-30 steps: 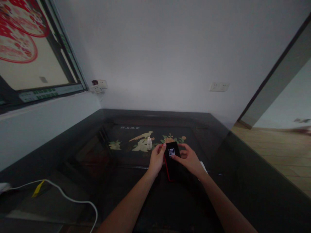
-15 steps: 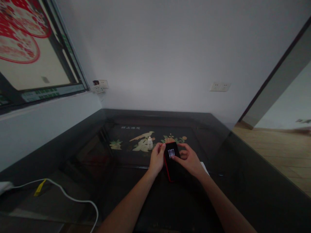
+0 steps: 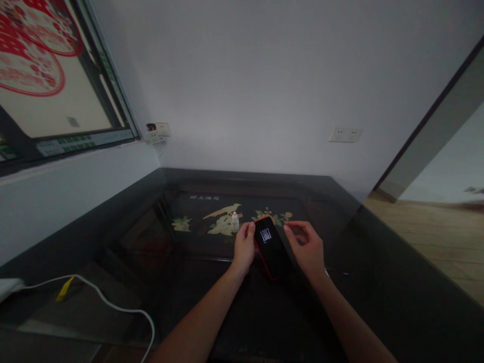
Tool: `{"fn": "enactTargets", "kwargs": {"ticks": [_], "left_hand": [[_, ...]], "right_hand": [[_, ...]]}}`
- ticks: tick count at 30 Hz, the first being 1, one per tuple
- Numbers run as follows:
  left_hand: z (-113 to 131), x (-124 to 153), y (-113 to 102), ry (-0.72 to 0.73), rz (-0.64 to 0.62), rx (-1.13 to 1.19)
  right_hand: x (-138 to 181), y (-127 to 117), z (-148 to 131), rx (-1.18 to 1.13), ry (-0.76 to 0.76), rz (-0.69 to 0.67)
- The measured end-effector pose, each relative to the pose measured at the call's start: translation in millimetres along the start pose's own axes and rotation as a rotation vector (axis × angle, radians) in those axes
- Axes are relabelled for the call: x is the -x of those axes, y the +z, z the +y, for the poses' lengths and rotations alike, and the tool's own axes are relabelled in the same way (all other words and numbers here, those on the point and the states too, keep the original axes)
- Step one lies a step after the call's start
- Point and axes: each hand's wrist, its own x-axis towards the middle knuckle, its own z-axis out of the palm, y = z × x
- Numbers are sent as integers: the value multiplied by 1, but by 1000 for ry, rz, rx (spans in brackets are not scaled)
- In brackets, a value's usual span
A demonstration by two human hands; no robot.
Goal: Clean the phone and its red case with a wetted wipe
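Black, with a red rim, a phone (image 3: 270,247) is being held at the middle of the dark glass worktop (image 3: 378,262). Its lit screen is facing up and white digits are being shown near its far end. It is being gripped along its left edge by the left hand (image 3: 244,250), whose fingers (image 3: 250,229) are being kept closed against the upper left corner. Its near end seems to be resting on the glass, though that cannot be told for certain in the dim light.

Just to the right of the phone, the right hand (image 3: 309,250) is being held apart from it. Its fingers (image 3: 298,227) are being kept loosely curled, with a narrow gap between thumb and forefinger, and nothing is being held in them.

A small white bottle (image 3: 235,222) is standing upright just beyond the left hand, over a bird inlay (image 3: 223,218) being shown under the glass. At the near left, a white cable (image 3: 113,307) is lying in a curve across the worktop, and a yellow tag (image 3: 64,295) is lying beside it. On the far wall a white socket plate (image 3: 346,134) is being seen at the right and another socket (image 3: 159,132) at the left corner, next to a window (image 3: 56,106) bearing red paper cuts.
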Motion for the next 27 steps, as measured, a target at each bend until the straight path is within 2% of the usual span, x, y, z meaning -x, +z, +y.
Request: {"fn": "enactTargets", "kwargs": {"ticks": [5,8,12,15,21,27], "left_hand": [[1,3,2,110,-77,-96],[4,6,4,163,-104,-126],[9,8,4,228,-169,-154],[11,10,4,257,-171,-197],[15,15,5,257,-179,-221],[13,15,5,250,-201,-245]], "right_hand": [[-7,2,17,-230,300,-254],[-7,3,21,-263,328,-333],[-5,3,16,-335,305,-340],[-4,3,14,-380,354,-321],[-3,6,23,-502,481,-248],[-3,8,26,-523,500,-184]]}}
